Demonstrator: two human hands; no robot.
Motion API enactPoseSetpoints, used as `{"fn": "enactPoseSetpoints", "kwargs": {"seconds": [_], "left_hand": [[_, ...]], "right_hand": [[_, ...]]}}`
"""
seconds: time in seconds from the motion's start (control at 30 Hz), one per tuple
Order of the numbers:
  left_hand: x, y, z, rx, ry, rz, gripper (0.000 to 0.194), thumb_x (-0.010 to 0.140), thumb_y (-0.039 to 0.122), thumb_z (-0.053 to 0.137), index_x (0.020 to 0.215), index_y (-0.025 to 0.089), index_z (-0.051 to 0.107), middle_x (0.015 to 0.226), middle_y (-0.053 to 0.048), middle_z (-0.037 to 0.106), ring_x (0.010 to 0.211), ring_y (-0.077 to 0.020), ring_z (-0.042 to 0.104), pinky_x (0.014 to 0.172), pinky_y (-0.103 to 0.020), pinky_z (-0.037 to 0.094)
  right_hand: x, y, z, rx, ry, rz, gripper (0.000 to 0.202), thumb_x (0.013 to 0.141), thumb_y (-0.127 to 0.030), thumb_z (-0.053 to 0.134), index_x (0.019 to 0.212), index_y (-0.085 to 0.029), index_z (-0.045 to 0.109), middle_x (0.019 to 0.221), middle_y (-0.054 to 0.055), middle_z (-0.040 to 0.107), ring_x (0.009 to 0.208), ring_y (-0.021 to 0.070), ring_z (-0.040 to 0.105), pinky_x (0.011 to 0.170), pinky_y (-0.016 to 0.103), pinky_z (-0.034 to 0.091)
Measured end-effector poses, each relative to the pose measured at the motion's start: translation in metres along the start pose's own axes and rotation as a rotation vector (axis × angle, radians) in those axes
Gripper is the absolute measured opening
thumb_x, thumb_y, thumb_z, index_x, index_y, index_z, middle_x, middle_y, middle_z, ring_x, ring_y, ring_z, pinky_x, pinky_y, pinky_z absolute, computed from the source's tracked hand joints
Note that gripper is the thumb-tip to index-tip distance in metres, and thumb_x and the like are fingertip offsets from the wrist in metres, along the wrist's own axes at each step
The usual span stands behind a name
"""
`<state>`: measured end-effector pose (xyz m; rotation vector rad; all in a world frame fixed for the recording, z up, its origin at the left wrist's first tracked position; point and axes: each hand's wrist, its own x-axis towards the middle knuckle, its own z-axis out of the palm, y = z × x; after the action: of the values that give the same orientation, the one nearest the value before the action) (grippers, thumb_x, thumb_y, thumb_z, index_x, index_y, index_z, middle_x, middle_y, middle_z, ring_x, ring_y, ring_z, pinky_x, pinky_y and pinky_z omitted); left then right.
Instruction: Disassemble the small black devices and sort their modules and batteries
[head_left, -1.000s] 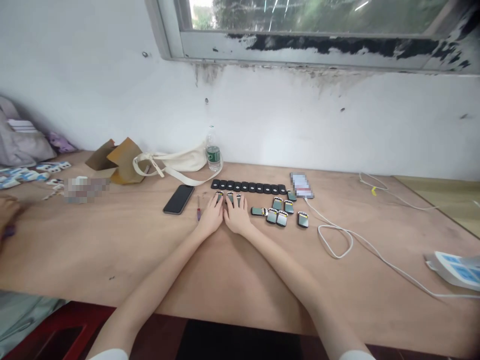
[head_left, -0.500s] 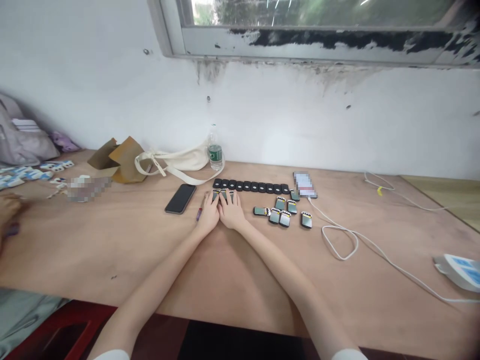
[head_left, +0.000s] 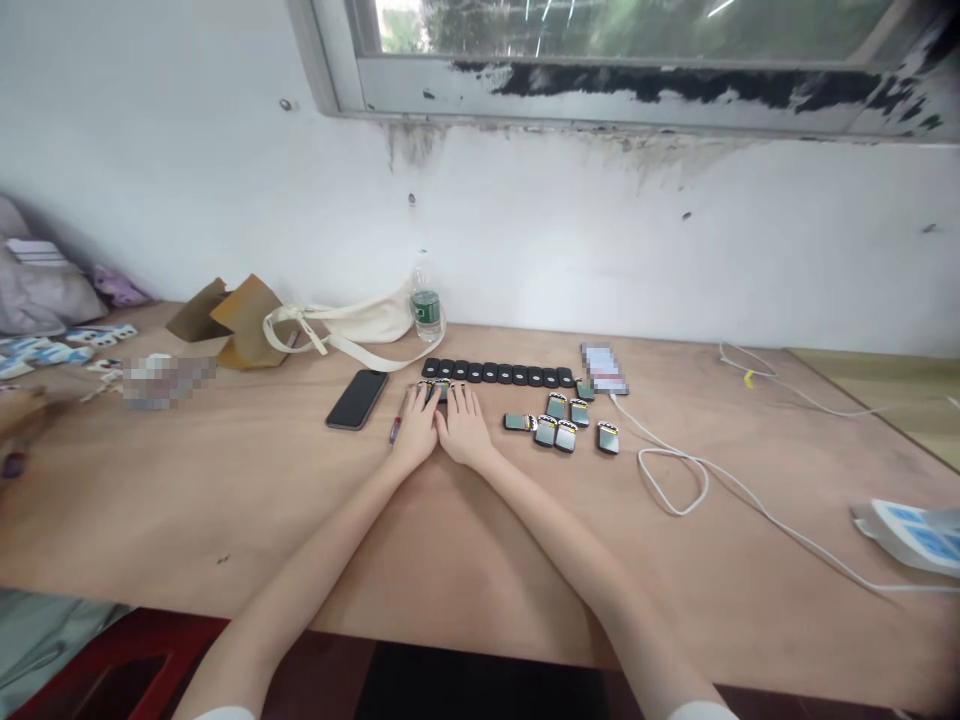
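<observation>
My left hand (head_left: pixel 417 425) and my right hand (head_left: pixel 463 428) lie side by side, fingers stretched forward and thumbs close together. Beneath their fingertips are small black-edged pieces (head_left: pixel 442 386) with shiny grey faces, mostly covered. Just beyond runs a straight row of small black rounded pieces (head_left: pixel 497 374), each with a pale mark. Right of my hands, several loose pieces (head_left: pixel 546 431) show grey-green faces and patterned top ends; one piece (head_left: pixel 608 438) lies apart. A thin pen-like item (head_left: pixel 395 430) is beside my left hand.
A dark phone (head_left: pixel 358 399) lies to the left, and a lit phone (head_left: pixel 604 369) with a white cable (head_left: pixel 675 454) to the right. Behind are a water bottle (head_left: pixel 426 305), a cream strap bag (head_left: pixel 375 315) and a brown paper bag (head_left: pixel 255 320). Another person's hand (head_left: pixel 22 420) shows far left.
The view has shifted slightly. My right fingers now lie straighter and a little more spread over the pieces; my left hand stays nearly in place.
</observation>
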<state>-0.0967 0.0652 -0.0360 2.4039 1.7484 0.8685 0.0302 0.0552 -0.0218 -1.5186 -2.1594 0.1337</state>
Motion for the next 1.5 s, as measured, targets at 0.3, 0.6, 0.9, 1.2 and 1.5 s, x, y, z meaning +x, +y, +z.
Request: {"fn": "enactPoseSetpoints", "kwargs": {"seconds": [0.3, 0.6, 0.9, 1.2, 1.5], "left_hand": [[0.002, -0.002, -0.003, -0.001, -0.036, 0.035, 0.050, 0.082, 0.008, 0.036, 0.131, 0.010, 0.047, 0.144, -0.015, 0.037, 0.140, -0.0297, 0.018, 0.112, -0.050, 0.023], [0.003, -0.003, -0.006, -0.043, -0.047, 0.027, 0.048, 0.081, 0.006, 0.036, 0.127, 0.009, 0.048, 0.143, -0.016, 0.038, 0.140, -0.0286, 0.020, 0.112, -0.051, 0.025], [0.002, 0.006, -0.011, 0.031, -0.003, 0.064, 0.045, 0.084, 0.009, 0.036, 0.127, 0.006, 0.047, 0.142, -0.018, 0.037, 0.139, -0.0301, 0.019, 0.112, -0.048, 0.026], [0.001, 0.014, -0.011, 0.068, 0.064, 0.097, 0.040, 0.082, 0.012, 0.040, 0.121, 0.012, 0.052, 0.137, -0.015, 0.044, 0.136, -0.0298, 0.027, 0.112, -0.050, 0.025], [0.000, 0.016, -0.012, 0.067, 0.054, 0.115, 0.042, 0.083, 0.012, 0.039, 0.122, 0.015, 0.052, 0.138, -0.013, 0.043, 0.135, -0.0298, 0.029, 0.110, -0.052, 0.026]], "right_hand": [[-0.001, -0.001, -0.002, 0.036, -0.030, -0.009, 0.056, 0.095, -0.038, 0.028, 0.142, -0.007, 0.033, 0.151, 0.015, 0.025, 0.140, 0.0283, 0.018, 0.109, 0.040, 0.027], [0.001, -0.002, 0.000, 0.022, -0.024, 0.041, 0.059, 0.094, -0.042, 0.029, 0.142, -0.008, 0.032, 0.151, 0.015, 0.025, 0.140, 0.0296, 0.016, 0.107, 0.041, 0.030], [-0.021, -0.006, -0.016, -0.090, 0.120, 0.072, 0.056, 0.092, -0.033, 0.035, 0.139, -0.003, 0.035, 0.151, 0.021, 0.021, 0.140, 0.0354, 0.010, 0.110, 0.052, 0.015], [-0.064, 0.015, -0.040, -0.269, 0.075, 0.329, 0.066, 0.087, -0.035, 0.039, 0.136, 0.009, 0.033, 0.144, 0.032, 0.027, 0.135, 0.0450, 0.018, 0.107, 0.061, 0.010], [-0.027, 0.043, -0.045, -0.022, 0.057, -0.102, 0.043, 0.088, -0.025, 0.037, 0.127, -0.008, 0.045, 0.145, 0.017, 0.034, 0.139, 0.0273, 0.019, 0.111, 0.051, 0.016]]}}
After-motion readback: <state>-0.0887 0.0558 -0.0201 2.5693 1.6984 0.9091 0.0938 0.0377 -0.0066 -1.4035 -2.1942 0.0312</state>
